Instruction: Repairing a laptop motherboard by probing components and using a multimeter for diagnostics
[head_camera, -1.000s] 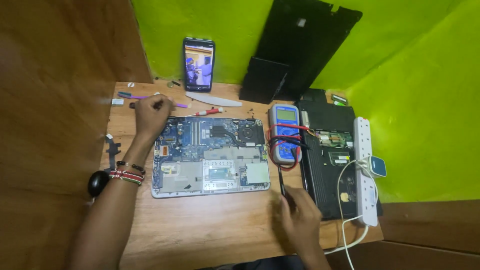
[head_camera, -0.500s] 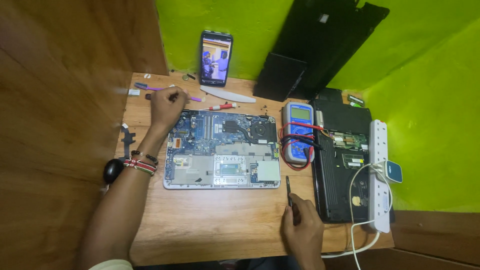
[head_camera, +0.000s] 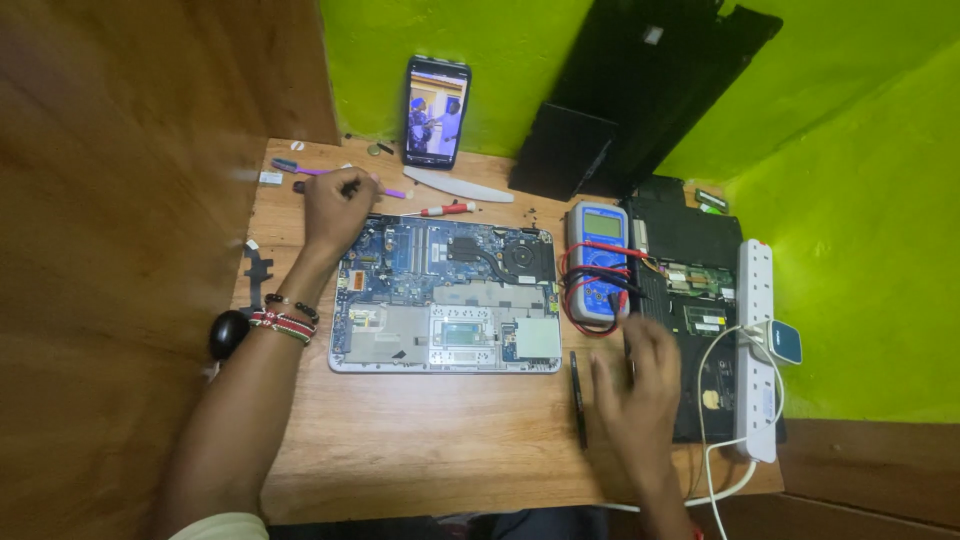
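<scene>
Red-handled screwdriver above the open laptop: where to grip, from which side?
Grip the red handle of the screwdriver from above, pinching across it. It lies flat and nearly level on the desk, handle to the right, clear of the laptop edge, so the left hand is probably closest.

Smooth wooden table (head_camera: 420, 440), silver metal laptop chassis (head_camera: 445, 365), glossy plastic power strip (head_camera: 756, 300)

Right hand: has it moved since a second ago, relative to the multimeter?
Yes. The right hand has come up the desk toward the multimeter; its fingers now nearly reach the red leads, beside the black probe lying on the table.
</scene>
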